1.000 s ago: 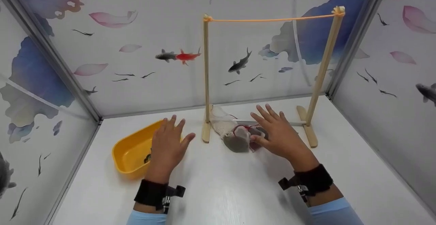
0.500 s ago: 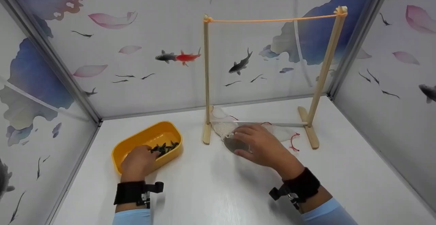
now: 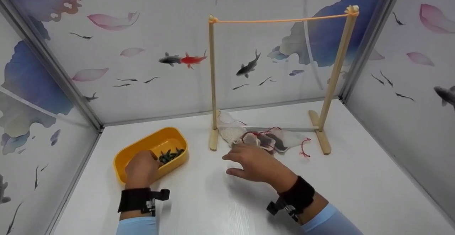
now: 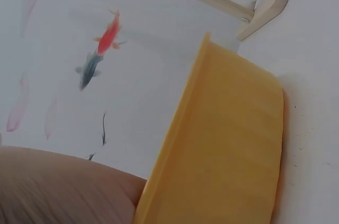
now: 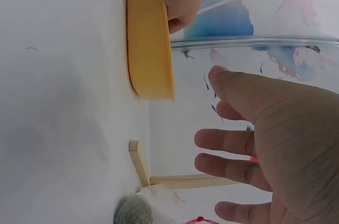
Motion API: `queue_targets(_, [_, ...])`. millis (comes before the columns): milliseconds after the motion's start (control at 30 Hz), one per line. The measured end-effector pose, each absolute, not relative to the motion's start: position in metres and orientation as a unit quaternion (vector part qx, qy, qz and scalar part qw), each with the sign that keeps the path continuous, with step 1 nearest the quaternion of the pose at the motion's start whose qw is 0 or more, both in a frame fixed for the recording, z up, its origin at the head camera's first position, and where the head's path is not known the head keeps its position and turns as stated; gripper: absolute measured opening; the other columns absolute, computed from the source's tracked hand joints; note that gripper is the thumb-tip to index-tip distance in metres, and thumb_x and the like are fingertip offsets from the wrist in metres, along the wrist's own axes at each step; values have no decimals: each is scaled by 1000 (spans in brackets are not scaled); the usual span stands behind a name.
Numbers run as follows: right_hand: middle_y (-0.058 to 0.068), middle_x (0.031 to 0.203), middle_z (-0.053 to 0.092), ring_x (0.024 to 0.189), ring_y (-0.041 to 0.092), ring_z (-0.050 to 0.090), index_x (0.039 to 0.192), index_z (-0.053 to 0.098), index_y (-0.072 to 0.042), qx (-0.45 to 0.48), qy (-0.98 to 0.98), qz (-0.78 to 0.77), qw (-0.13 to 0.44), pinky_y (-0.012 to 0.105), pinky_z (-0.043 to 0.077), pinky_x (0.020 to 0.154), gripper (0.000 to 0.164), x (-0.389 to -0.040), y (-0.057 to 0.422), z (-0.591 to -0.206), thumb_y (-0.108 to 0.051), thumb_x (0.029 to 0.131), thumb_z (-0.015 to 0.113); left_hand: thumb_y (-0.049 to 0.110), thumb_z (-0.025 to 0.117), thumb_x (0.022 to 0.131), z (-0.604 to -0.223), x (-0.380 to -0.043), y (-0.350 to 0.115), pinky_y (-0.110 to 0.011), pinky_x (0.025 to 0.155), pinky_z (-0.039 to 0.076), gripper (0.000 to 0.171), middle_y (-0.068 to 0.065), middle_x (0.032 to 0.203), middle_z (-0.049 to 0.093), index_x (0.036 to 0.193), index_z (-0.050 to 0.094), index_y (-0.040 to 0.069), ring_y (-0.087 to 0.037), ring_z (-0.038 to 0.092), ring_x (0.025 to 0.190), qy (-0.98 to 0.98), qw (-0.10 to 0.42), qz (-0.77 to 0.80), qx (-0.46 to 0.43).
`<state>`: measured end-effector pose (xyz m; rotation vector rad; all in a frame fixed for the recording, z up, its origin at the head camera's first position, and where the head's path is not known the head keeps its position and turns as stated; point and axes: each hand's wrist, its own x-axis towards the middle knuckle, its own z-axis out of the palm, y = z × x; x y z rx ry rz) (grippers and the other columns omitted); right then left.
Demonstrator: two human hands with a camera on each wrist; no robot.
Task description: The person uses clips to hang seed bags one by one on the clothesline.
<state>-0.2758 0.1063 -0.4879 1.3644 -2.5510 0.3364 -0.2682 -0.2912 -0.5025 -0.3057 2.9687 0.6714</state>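
My left hand [image 3: 142, 167] reaches down into a yellow basin [image 3: 167, 135]. Its fingers are hidden inside, beside several small dark green pieces [image 3: 170, 156]. From the left wrist, the basin's outer wall [image 4: 233, 128] blocks sight of the fingertips. With fingers spread and nothing in it, my right hand [image 3: 254, 165] hovers over the table in front of several mesh drawstring bags. One bag with whitish grains [image 3: 229, 132] lies by the left post; a dark-filled bag [image 3: 279, 140] lies further right. In the right wrist view, a grey-green bag [image 5: 133, 211] shows below the right hand [image 5: 296, 134].
Behind the bags stands a wooden frame with a left post [image 3: 213, 78], a right post [image 3: 337, 68] and an orange cord [image 3: 277, 21] tied between their tops. A pale rod [image 3: 298, 128] joins its feet. Printed panels [image 3: 142, 100] enclose the white table [image 3: 206, 199].
From above the basin, my left hand has dropped into it. My right hand has shifted left and nearer to me, off the bags, uncovering the dark-filled one.
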Motion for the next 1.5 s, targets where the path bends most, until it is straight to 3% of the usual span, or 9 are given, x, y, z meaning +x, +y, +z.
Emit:
queue_targets(100, [0, 127, 82, 122, 20, 76, 141, 78, -19, 463, -871, 121, 108, 41, 64, 104, 40, -277, 108, -488, -41, 108, 80, 17, 73, 108, -505, -270, -292, -63, 105, 60, 45, -23, 147, 75, 150, 70, 0, -43, 73, 126, 969, 43, 231, -81])
queue_targets(167, [1, 128, 81, 121, 20, 76, 142, 78, -18, 461, -873, 125, 102, 42, 64, 104, 41, -277, 109, -487, -41, 108, 80, 15, 71, 110, -507, -270, -293, -62, 109, 59, 47, -23, 151, 73, 154, 67, 2, -41, 72, 128, 965, 51, 246, -73])
queue_targets(400, [0, 129, 82, 122, 20, 77, 143, 78, -19, 460, -875, 126, 79, 42, 63, 107, 40, -275, 111, -487, -41, 108, 80, 23, 77, 109, -511, -274, -294, -56, 104, 60, 35, -18, 134, 80, 138, 79, 4, -32, 72, 112, 960, 52, 263, -76])
queue_targets(567, [-1, 132, 83, 127, 21, 76, 143, 79, -20, 457, -878, 125, 70, 43, 62, 110, 40, -275, 111, -486, -41, 109, 79, 28, 80, 107, -508, -278, -293, -53, 104, 56, 35, -15, 126, 79, 132, 79, 4, -34, 67, 110, 946, 82, 295, -106])
queue_targets(733, [-1, 133, 83, 128, 21, 76, 144, 78, -19, 456, -878, 125, 66, 44, 61, 111, 41, -276, 113, -486, -41, 109, 78, 29, 77, 110, -507, -281, -294, -44, 93, 55, 31, -13, 115, 78, 126, 79, 3, -32, 66, 102, 947, 87, 288, -109])
queue_targets(800, [-1, 134, 83, 129, 21, 76, 145, 78, -19, 457, -878, 125, 66, 44, 61, 112, 41, -276, 114, -486, -41, 110, 78, 27, 76, 110, -507, -282, -293, -45, 93, 57, 30, -15, 120, 79, 129, 78, 4, -33, 68, 104, 950, 81, 285, -102])
queue_targets(967, [1, 135, 82, 129, 21, 76, 145, 77, -18, 457, -878, 128, 64, 44, 62, 111, 42, -275, 115, -484, -41, 110, 78, 9, 68, 110, -508, -281, -291, -52, 107, 59, 37, -15, 150, 72, 146, 77, 15, -34, 67, 124, 944, 76, 312, -78])
queue_targets(1133, [1, 136, 82, 130, 22, 76, 146, 77, -19, 455, -879, 129, 59, 44, 62, 111, 42, -275, 115, -483, -40, 110, 78, 6, 64, 111, -508, -279, -291, -49, 107, 56, 40, -10, 148, 72, 140, 82, 27, -32, 63, 124, 941, 90, 319, -65])
queue_targets(1500, [1, 137, 81, 131, 22, 75, 145, 77, -18, 459, -876, 130, 66, 44, 61, 113, 41, -276, 117, -483, -40, 110, 77, 9, 76, 105, -506, -283, -294, -54, 103, 62, 19, -13, 130, 81, 120, 87, 14, -33, 70, 113, 956, 88, 274, -51])
